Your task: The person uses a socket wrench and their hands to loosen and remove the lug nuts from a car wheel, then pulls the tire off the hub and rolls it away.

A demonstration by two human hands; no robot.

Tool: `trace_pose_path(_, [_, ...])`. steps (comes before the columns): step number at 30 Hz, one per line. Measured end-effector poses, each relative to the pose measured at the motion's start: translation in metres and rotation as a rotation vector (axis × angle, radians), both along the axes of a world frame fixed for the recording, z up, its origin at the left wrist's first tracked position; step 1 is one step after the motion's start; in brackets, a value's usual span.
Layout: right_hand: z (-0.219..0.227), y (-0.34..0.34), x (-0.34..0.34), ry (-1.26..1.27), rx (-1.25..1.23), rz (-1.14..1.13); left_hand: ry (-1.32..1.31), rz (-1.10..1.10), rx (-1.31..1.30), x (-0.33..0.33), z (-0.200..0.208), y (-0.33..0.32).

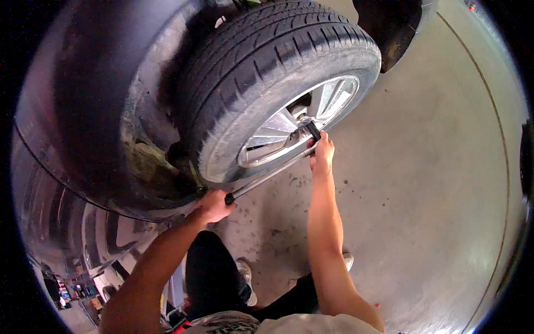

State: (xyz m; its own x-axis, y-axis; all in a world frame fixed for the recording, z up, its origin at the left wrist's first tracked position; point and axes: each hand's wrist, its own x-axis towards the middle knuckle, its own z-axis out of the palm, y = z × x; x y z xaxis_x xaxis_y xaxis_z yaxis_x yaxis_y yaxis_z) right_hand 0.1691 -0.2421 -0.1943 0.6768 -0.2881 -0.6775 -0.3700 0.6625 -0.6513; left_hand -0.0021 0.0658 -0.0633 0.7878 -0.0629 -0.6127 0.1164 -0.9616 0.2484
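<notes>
The left hand [214,206] is gripping the handle end of a long metal wrench [272,177], fingers curled closed around it. The right hand [322,153] is closing around the wrench's far end, beside a black socket [314,131] that is pointing into the middle of the silver rim [281,123]. The left forearm [167,247] is slanting up and rightward; the right forearm [324,211] is reaching nearly straight ahead. The wrench is slanting across below the tire [300,61], above the floor [423,195].
</notes>
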Motion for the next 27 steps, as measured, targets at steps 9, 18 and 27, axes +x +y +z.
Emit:
trace_pose_path(9, [-0.011,-0.009,0.001,-0.008,0.106,-0.002,-0.042,-0.058,0.126,-0.008,-0.009,-0.001])
trace_pose_path(18, [-0.028,0.005,0.003,0.011,-0.559,0.006,-0.156,-0.026,0.074,-0.046,-0.178,0.014])
trace_pose_path(27, [-0.012,-0.015,-0.012,-0.253,-0.37,0.097,-0.471,-0.01,-0.145,-0.001,-0.291,-0.018])
